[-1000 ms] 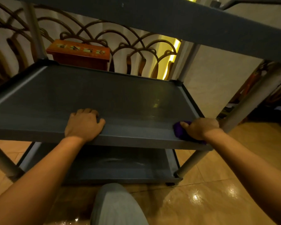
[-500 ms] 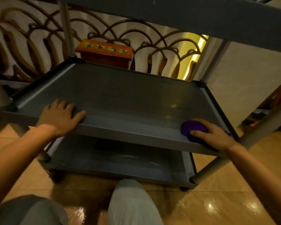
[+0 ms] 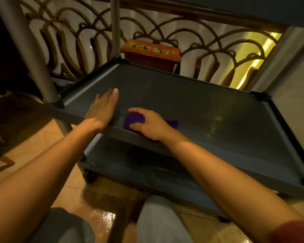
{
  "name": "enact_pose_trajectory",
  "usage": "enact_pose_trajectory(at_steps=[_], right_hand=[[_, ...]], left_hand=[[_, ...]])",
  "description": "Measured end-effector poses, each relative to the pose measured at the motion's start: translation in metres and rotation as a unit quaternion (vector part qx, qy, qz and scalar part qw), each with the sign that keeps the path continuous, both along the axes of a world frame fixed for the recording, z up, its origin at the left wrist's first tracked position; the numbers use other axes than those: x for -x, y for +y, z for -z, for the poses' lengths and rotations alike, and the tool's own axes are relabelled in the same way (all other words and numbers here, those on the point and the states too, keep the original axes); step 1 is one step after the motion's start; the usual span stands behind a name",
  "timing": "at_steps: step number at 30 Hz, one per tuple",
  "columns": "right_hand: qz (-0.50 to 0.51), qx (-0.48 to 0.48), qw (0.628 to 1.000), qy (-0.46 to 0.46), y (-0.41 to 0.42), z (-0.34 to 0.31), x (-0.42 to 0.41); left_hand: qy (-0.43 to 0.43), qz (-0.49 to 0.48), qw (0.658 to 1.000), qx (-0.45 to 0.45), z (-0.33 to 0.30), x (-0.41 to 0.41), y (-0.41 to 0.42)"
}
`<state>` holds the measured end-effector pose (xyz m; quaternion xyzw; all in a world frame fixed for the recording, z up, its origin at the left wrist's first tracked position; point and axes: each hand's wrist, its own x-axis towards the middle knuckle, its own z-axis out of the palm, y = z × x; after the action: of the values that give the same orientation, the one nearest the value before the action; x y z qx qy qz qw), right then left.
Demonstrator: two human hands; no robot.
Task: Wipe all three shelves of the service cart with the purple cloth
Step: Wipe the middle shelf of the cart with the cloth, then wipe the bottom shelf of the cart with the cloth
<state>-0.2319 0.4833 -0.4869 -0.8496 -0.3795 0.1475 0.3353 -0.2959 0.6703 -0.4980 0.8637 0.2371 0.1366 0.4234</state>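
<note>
The dark grey service cart fills the view. Its middle shelf [image 3: 191, 102] lies in front of me, the bottom shelf [image 3: 147, 169] shows below it, and the underside of the top shelf [image 3: 253, 7] crosses the upper right. My right hand [image 3: 149, 122] presses the bunched purple cloth [image 3: 132, 120] onto the middle shelf just inside its front lip, left of centre. My left hand [image 3: 102, 107] lies flat with fingers extended over the front left of the same shelf, close beside the cloth.
A grey cart post [image 3: 32, 55] rises at the front left corner. Behind the cart stand a curved metal railing [image 3: 77, 32] and a red-brown wooden box [image 3: 151, 51]. My knees [image 3: 158, 221] are over the glossy tiled floor [image 3: 47, 142].
My right hand has slid the purple cloth from the shelf's front right corner leftward to left of centre. My left hand has lifted off the front lip and flattened. The view shifted right and down.
</note>
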Motion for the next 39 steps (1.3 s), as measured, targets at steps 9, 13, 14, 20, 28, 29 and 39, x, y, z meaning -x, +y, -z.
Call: enact_pose_trajectory(at_steps=[9,13,14,20,28,29,39], right_hand=[[0.053,-0.128,0.989,-0.042,0.068,-0.009,0.019],[0.002,-0.228,0.968,-0.106,0.034,-0.025,0.034],[-0.027,-0.243,0.962,-0.122,0.031,-0.028,0.043],[-0.105,-0.27,0.952,-0.095,0.033,-0.002,0.089],[0.041,-0.31,0.947,-0.072,-0.004,0.072,0.117],[0.058,-0.316,0.943,-0.08,-0.009,0.086,0.122],[0.193,-0.211,0.908,0.307,-0.044,0.171,0.101]], left_hand=[[-0.106,-0.055,0.98,0.162,-0.016,0.017,-0.003],[-0.129,-0.069,0.98,0.132,-0.023,0.061,-0.005],[-0.113,-0.025,0.969,0.217,-0.028,0.072,-0.007],[-0.148,0.034,0.917,0.37,-0.012,0.113,-0.013],[-0.095,-0.024,0.959,0.267,0.03,0.13,-0.026],[-0.09,-0.03,0.959,0.268,0.038,0.129,-0.03],[0.023,0.067,0.952,0.297,0.128,0.094,-0.061]])
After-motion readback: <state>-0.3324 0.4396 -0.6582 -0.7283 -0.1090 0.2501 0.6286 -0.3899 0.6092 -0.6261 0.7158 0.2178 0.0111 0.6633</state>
